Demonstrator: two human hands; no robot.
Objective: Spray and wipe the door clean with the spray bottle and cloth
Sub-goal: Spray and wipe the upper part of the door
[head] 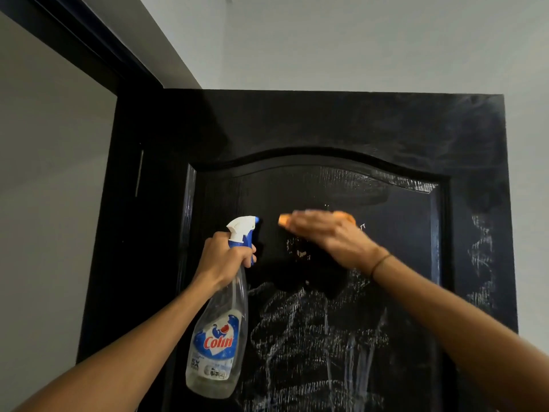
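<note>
A black panelled door (326,126) fills the middle of the view, with white chalky smears and wet streaks over its lower panel and right stile. My left hand (222,260) grips the neck of a clear spray bottle (218,337) with a white and blue trigger head, held upright close to the door. My right hand (329,236) lies flat, fingers straight, pressing an orange cloth (285,219) against the upper panel; only the cloth's edges show past my fingers. The hand looks blurred.
The dark door frame (98,55) runs up the left side next to a grey wall (44,203). A pale ceiling and wall (356,40) lie above the door's top edge. A metal hinge strip (139,173) shows at the door's left edge.
</note>
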